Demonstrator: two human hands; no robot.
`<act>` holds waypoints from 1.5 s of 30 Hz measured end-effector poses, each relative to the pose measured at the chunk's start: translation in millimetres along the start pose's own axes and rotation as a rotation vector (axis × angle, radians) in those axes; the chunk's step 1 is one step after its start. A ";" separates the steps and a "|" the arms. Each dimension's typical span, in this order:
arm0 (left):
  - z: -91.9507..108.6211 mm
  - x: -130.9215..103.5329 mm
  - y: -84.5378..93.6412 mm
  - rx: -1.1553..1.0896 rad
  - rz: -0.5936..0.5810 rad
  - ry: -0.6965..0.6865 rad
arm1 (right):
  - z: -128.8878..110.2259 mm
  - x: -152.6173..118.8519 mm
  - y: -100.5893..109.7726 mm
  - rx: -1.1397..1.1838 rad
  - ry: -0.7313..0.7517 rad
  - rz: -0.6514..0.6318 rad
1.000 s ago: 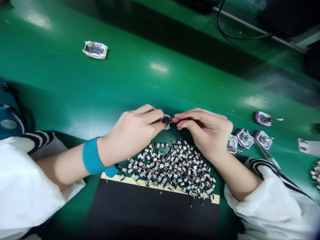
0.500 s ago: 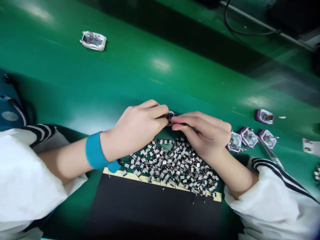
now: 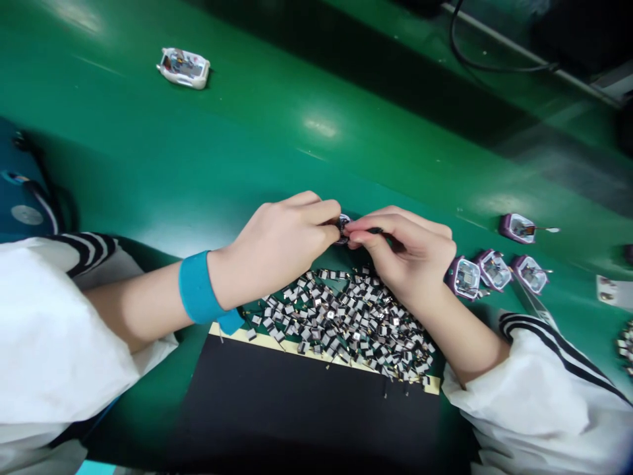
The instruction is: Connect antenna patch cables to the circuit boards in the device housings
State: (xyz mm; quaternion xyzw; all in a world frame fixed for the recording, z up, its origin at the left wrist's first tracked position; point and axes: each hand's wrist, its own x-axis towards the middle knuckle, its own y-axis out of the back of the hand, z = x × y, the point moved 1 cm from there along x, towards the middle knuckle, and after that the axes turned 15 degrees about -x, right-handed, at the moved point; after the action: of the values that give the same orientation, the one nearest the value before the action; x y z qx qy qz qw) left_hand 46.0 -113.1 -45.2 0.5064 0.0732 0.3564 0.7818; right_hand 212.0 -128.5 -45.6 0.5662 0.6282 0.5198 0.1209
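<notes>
Between my two hands is a small round-edged device housing (image 3: 343, 229), mostly covered by fingers. My left hand (image 3: 291, 237), with a teal band at the wrist, grips its left side. The fingers of my right hand (image 3: 403, 247) are pinched together at its right side, around a small dark part (image 3: 376, 230) whose shape is hard to make out. Just below both hands lies a heap of small silver and black components (image 3: 341, 316) with short wires.
Several purple-rimmed housings (image 3: 465, 278) sit to the right, beside a flat metal strip (image 3: 531, 303). A white housing (image 3: 184, 68) lies at the upper left. A black mat (image 3: 306, 409) with a yellow edge is nearest me. Blue equipment (image 3: 24, 191) stands at far left.
Both hands and the held housing appear slightly farther right. The view has shifted a little, and the right fingertips are still at the housing.
</notes>
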 end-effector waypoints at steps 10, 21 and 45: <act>0.0 -1.7 1.6 -0.023 0.015 -0.030 | 1.5 1.7 1.4 0.049 0.021 -0.005; 9.3 -6.4 1.3 -0.262 0.141 0.164 | 9.3 9.6 13.2 -0.219 -0.040 -0.133; -14.9 0.1 6.4 -0.610 0.128 0.104 | -0.2 11.2 10.4 -0.163 0.055 -0.185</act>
State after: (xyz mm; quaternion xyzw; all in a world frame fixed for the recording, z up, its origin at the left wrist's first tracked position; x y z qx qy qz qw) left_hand 35.9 -100.6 -46.9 0.2332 -0.0292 0.4355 0.8689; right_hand 214.3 -121.2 -32.4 0.4798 0.6364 0.5711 0.1968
